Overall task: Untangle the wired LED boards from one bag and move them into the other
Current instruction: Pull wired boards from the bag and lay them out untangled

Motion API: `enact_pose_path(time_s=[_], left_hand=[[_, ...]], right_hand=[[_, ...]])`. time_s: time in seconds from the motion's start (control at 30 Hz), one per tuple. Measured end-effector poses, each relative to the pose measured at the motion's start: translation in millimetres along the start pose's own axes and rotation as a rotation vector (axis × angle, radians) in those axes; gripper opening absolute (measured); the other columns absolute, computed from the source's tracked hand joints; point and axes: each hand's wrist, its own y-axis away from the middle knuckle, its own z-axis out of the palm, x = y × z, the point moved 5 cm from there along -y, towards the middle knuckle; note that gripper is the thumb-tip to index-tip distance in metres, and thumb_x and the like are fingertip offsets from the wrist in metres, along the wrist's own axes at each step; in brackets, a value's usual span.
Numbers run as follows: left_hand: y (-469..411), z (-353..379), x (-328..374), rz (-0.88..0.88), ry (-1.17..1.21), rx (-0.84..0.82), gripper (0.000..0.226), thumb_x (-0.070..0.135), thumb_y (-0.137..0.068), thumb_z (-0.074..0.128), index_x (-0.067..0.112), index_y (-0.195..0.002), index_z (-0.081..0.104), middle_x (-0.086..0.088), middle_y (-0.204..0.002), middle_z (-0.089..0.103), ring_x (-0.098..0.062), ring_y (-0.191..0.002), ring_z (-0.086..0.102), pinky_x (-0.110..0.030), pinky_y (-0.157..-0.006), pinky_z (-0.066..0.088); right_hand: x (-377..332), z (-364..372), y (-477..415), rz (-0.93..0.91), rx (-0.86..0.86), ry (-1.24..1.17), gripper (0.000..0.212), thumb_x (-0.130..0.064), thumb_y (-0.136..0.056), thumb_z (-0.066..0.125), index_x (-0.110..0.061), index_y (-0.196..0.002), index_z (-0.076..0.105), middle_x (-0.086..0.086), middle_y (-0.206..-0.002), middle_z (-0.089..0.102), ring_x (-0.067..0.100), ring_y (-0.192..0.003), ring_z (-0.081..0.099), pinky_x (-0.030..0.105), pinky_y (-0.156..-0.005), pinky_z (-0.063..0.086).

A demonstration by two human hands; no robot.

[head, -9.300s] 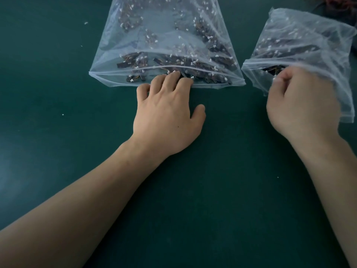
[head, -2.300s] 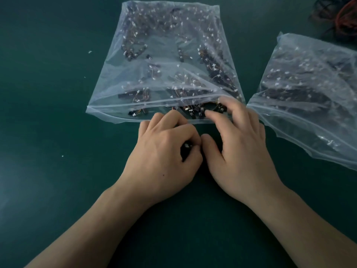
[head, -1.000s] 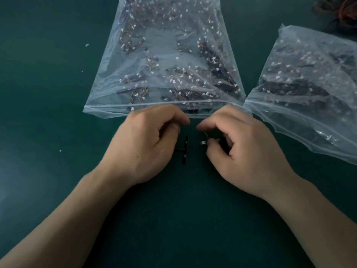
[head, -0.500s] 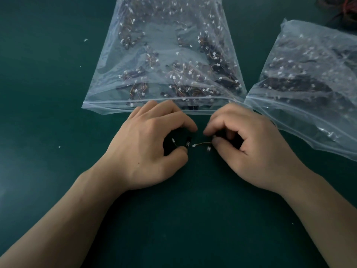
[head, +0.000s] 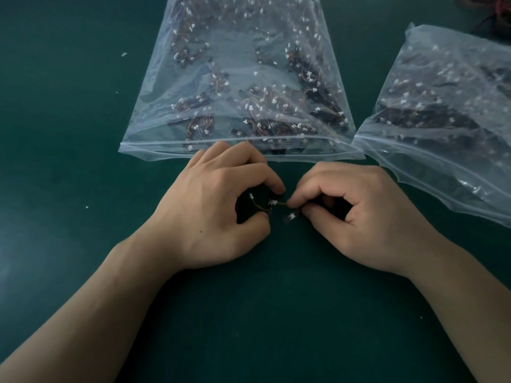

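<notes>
Two clear plastic bags lie on the green table, both holding small black LED boards with thin wires and white plugs. The middle bag has its mouth toward me; the right bag lies beside it. Just below the middle bag's mouth, my left hand pinches one small wired board between thumb and forefinger. My right hand pinches a second black board by its end. A short wire runs between the two boards.
A dark bundle of red and black cables lies at the far right corner. Small white specks dot the green table surface to the left of the bags.
Over the last second my two hands drew slightly apart with the boards; the right-hand board now shows below my fingertips, and the wire between the boards is stretched.
</notes>
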Motion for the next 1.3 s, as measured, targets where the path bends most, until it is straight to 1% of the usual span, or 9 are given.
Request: enact_pose_path(time_s=[0.17, 0.3, 0.37, 0.47, 0.6, 0.8, 0.97, 1.13, 1.3], left_hand=[[0.0, 0.1, -1.0, 0.006, 0.002, -0.004, 0.038, 0.032, -0.073, 0.063, 0.033, -0.109, 0.074, 0.014, -0.112, 0.058, -0.017, -0.104, 0.051, -0.037, -0.097, 0.042], [-0.1, 1.4, -1.3, 0.018, -0.005, 0.003, 0.037, 0.032, -0.073, 0.065, 0.034, -0.109, 0.074, 0.014, -0.111, 0.059, -0.017, -0.103, 0.052, -0.04, -0.097, 0.043], [-0.2, 1.7, -1.2, 0.021, -0.006, 0.01, 0.037, 0.034, -0.074, 0.065, 0.034, -0.11, 0.074, 0.014, -0.111, 0.059, -0.016, -0.102, 0.052, -0.04, -0.098, 0.044], [0.1, 1.3, -1.0, 0.028, -0.005, 0.009, 0.037, 0.038, -0.076, 0.062, 0.035, -0.111, 0.074, 0.015, -0.111, 0.058, -0.016, -0.102, 0.053, -0.04, -0.098, 0.044], [-0.2, 1.0, -1.2, 0.026, 0.004, 0.005, 0.036, 0.032, -0.076, 0.064, 0.034, -0.11, 0.074, 0.014, -0.112, 0.058, -0.018, -0.103, 0.052, -0.042, -0.098, 0.044], [-0.7, 1.5, 0.7, 0.008, 0.001, 0.025, 0.034, 0.03, -0.076, 0.063, 0.033, -0.108, 0.075, 0.014, -0.11, 0.059, -0.02, -0.105, 0.055, -0.043, -0.098, 0.045], [-0.4, -0.4, 1.4, 0.006, 0.021, 0.008, 0.041, 0.038, -0.075, 0.05, 0.032, -0.108, 0.075, 0.014, -0.111, 0.059, -0.019, -0.104, 0.053, -0.043, -0.098, 0.044], [-0.5, 1.6, 0.9, -0.01, -0.009, 0.037, 0.031, 0.035, -0.08, 0.061, 0.032, -0.107, 0.076, 0.013, -0.109, 0.06, -0.019, -0.104, 0.055, -0.044, -0.097, 0.045], [-0.5, 0.7, 1.0, -0.003, 0.006, 0.034, 0.032, 0.043, -0.082, 0.059, 0.032, -0.107, 0.076, 0.013, -0.109, 0.06, -0.02, -0.106, 0.055, -0.046, -0.099, 0.045]], right_hand=[[-1.4, 0.8, 1.0, -0.062, -0.025, -0.04, 0.032, 0.0, -0.088, 0.074, -0.03, -0.098, 0.078, -0.02, -0.098, 0.074, 0.011, -0.097, 0.071, 0.03, -0.081, 0.057], [-3.0, 1.4, 1.9, -0.072, 0.015, 0.001, 0.029, -0.004, -0.09, 0.077, -0.026, -0.109, 0.076, -0.017, -0.113, 0.068, 0.013, -0.107, 0.068, 0.034, -0.086, 0.055], [-1.9, -0.2, 1.2, -0.029, 0.056, 0.041, 0.027, -0.014, -0.088, 0.079, -0.026, -0.111, 0.074, -0.016, -0.114, 0.063, 0.014, -0.106, 0.065, 0.036, -0.085, 0.054], [-0.8, -2.0, -0.4, 0.032, 0.103, 0.098, 0.016, -0.028, -0.086, 0.081, -0.026, -0.101, 0.075, -0.016, -0.105, 0.063, 0.011, -0.104, 0.062, 0.038, -0.09, 0.05], [-1.5, -3.4, -1.8, 0.076, 0.11, 0.124, 0.012, -0.034, -0.083, 0.079, -0.028, -0.093, 0.078, -0.015, -0.101, 0.064, 0.01, -0.102, 0.06, 0.035, -0.094, 0.047], [-1.8, -1.0, -2.3, 0.052, 0.066, 0.137, 0.01, -0.035, -0.086, 0.076, -0.03, -0.093, 0.081, -0.015, -0.102, 0.064, 0.013, -0.101, 0.058, 0.037, -0.094, 0.047], [-1.8, 0.5, -1.1, 0.022, 0.054, 0.129, 0.011, -0.036, -0.087, 0.075, -0.032, -0.094, 0.082, -0.015, -0.102, 0.064, 0.014, -0.101, 0.058, 0.039, -0.093, 0.047], [-3.2, 2.1, -0.9, -0.037, 0.023, 0.154, 0.012, -0.034, -0.09, 0.074, -0.033, -0.1, 0.082, -0.014, -0.104, 0.065, 0.012, -0.102, 0.056, 0.035, -0.097, 0.043], [-4.2, 2.0, 0.1, -0.033, 0.071, 0.146, 0.012, -0.031, -0.095, 0.073, -0.026, -0.104, 0.08, -0.012, -0.109, 0.064, 0.014, -0.106, 0.059, 0.038, -0.095, 0.048]])
